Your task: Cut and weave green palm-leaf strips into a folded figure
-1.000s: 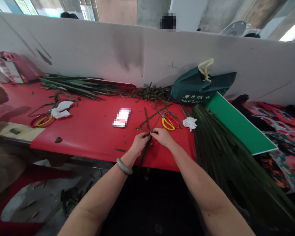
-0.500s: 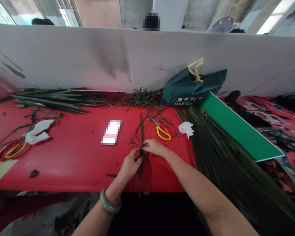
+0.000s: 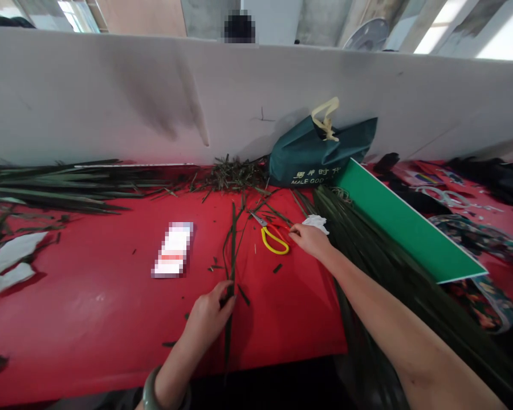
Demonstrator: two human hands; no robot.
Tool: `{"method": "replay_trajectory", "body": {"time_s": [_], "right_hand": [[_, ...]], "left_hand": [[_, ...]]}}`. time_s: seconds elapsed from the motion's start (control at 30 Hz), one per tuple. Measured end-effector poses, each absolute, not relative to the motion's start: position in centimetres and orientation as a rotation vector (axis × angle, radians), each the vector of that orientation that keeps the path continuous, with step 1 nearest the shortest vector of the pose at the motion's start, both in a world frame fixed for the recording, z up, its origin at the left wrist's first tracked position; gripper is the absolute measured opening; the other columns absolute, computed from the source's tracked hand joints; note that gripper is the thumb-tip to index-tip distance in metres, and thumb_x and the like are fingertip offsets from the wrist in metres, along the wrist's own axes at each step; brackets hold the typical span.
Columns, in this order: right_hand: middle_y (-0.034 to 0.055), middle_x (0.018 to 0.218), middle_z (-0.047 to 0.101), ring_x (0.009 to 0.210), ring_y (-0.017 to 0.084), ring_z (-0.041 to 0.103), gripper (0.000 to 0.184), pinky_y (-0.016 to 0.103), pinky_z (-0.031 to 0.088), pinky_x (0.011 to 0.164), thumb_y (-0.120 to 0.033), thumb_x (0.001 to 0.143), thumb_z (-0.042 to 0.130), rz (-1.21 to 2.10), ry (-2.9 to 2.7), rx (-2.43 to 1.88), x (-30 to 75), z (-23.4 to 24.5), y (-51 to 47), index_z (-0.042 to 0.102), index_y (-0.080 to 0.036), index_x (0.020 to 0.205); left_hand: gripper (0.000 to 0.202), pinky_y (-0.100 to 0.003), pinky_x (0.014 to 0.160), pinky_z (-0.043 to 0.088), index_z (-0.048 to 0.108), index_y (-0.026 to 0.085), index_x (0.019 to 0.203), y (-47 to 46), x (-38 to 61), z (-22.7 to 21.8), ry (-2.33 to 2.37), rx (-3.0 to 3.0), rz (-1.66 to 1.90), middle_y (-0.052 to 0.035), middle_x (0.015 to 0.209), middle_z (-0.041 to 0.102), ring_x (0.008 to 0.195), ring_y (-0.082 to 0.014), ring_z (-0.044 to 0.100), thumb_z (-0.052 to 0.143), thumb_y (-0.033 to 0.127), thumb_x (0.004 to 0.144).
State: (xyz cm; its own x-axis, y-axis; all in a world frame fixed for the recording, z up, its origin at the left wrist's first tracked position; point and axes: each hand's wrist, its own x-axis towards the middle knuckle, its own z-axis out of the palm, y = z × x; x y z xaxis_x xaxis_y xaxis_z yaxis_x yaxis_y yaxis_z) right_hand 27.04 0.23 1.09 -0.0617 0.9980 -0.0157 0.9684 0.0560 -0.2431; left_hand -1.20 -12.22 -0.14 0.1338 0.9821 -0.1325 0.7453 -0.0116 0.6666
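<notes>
My left hand [image 3: 208,315] pinches a long thin green leaf strip [image 3: 232,250] that lies along the red table [image 3: 89,302] and runs past its front edge. My right hand [image 3: 310,239] has reached to the right and rests at the red handle of the yellow and red scissors [image 3: 271,236], fingers curled at the loop. A crumpled white tissue [image 3: 317,222] lies just behind that hand. A jade bangle sits on my left wrist.
A large bundle of long green leaves [image 3: 380,267] lies at the right beside a green board [image 3: 404,225]. A dark green bag [image 3: 320,151] leans on the white partition [image 3: 154,97]. More leaves [image 3: 64,185], trimmings [image 3: 233,173], a white card [image 3: 174,249] and tissue [image 3: 6,263] lie about.
My right hand let go of the leaf strip and moved right to the scissors. My left hand slid back toward me along the strip. The view shifted rightward and down.
</notes>
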Motion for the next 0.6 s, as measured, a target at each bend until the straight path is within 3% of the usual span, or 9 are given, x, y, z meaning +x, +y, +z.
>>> {"method": "replay_trajectory", "body": {"time_s": [0.27, 0.6], "right_hand": [[0.008, 0.1, 0.056, 0.085, 0.019, 0.056, 0.028, 0.027, 0.039, 0.067, -0.034, 0.077, 0.042, -0.041, -2.152, -2.275, 31.1, 2.1, 2.5, 0.057, -0.02, 0.097], [0.0098, 0.103, 0.054, 0.084, 0.02, 0.057, 0.034, 0.028, 0.039, 0.066, -0.032, 0.075, 0.046, -0.053, -2.242, -2.369, 31.6, 1.6, 3.1, 0.051, -0.019, 0.106]], "left_hand": [[0.04, -0.024, 0.051, 0.041, 0.057, 0.026, 0.105, -11.9, -2.0, 0.7, 1.637, 1.887, 0.334, -0.0025, 0.076, 0.067, 0.059, -0.0169, 0.059, 0.041, 0.044, 0.074], [0.037, -0.024, 0.059, 0.045, 0.057, 0.023, 0.103, -12.0, -2.8, 1.5, 1.578, 1.717, 0.515, -0.0015, 0.074, 0.067, 0.066, -0.0157, 0.061, 0.046, 0.041, 0.073]]}}
